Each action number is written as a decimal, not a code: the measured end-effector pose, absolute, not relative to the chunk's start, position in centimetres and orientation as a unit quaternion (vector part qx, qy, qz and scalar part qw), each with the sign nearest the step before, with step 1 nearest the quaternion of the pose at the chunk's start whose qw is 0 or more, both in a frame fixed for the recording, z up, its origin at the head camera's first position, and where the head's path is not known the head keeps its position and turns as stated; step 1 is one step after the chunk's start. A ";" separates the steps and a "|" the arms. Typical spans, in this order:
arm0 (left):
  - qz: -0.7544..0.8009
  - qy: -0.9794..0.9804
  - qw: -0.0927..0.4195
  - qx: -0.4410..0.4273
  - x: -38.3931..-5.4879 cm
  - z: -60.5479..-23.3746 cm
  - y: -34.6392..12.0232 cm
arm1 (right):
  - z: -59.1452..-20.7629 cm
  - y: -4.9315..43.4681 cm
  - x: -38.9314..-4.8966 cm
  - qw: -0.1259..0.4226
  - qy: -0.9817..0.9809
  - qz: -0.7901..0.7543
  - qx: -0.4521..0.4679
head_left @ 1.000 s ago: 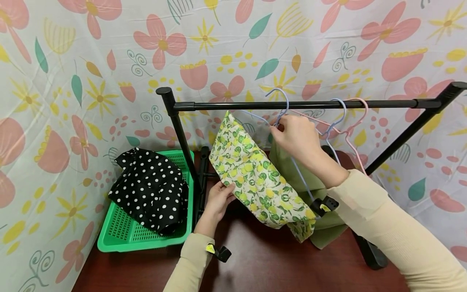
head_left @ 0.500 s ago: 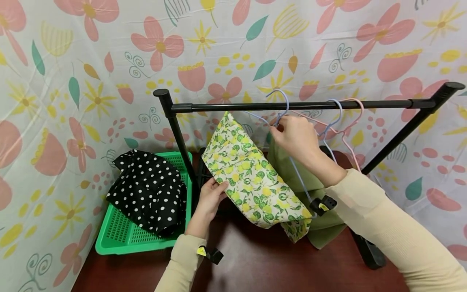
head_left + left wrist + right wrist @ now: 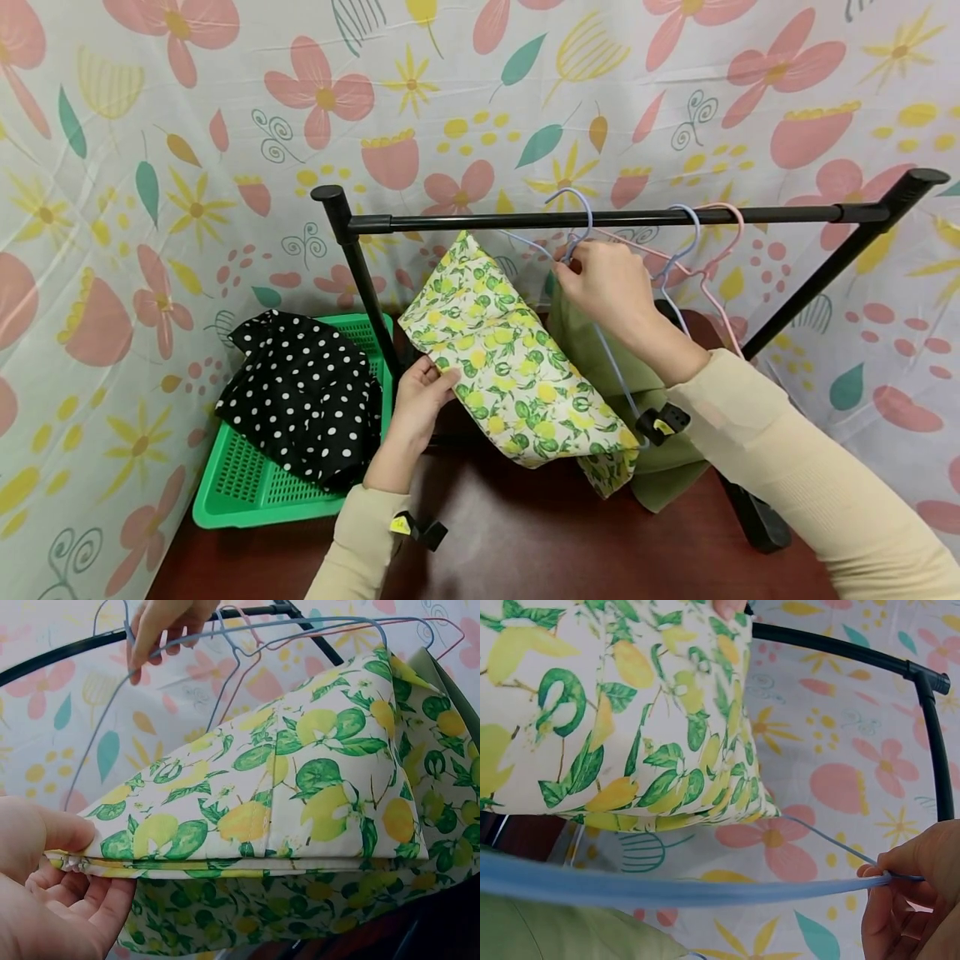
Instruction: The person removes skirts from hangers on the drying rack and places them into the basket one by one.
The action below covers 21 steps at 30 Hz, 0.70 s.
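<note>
Head view: lemon-print cloth [image 3: 517, 375] drapes left of your right hand [image 3: 609, 285], which pinches a blue hanger [image 3: 617, 371] at its neck. Left wrist: your left hand [image 3: 45, 919] pinches the cloth's layered edge. Right wrist: smooth hanger arms spread from your grip.

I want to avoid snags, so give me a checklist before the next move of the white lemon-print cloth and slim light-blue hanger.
1. Right hand grips the slim light-blue hanger near its neck: ok.
2. Left hand pinches the white lemon-print cloth at its edge: ok.
3. Lemon-print cloth hangs level: not ok, it slants in the head view.
4. Both hanger ends inside that cloth: cannot tell.
5. Hanger's weight borne by the black tubular rail: cannot tell.
6. Black polka-dot cloth apart, in the green perforated plastic basket: ok.
</note>
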State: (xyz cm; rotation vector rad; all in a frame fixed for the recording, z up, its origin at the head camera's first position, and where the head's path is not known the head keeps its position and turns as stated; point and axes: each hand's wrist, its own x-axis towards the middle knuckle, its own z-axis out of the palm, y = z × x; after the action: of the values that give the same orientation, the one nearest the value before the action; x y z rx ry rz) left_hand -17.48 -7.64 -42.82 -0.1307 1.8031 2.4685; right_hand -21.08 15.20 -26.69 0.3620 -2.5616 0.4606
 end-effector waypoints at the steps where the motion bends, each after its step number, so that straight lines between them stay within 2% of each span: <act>1: 0.805 0.590 0.040 -0.042 -17.4 -42.6 -7.7 | -26.7 15.2 -21.1 0.253 -0.943 0.168 0.132; 8: 0.798 0.601 0.029 -0.029 -17.0 -41.4 -8.1 | -26.8 15.2 -21.0 0.242 -0.947 0.168 0.128; 21: 0.782 0.623 0.007 0.001 -16.7 -39.5 -8.8 | -27.1 15.3 -21.1 0.252 -0.945 0.158 0.136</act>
State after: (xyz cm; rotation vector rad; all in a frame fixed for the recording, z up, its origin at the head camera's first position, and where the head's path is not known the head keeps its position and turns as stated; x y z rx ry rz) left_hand -16.72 -8.77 -39.47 0.0043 1.9487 2.4459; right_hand -21.07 15.28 -27.14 0.3692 -2.5710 0.4305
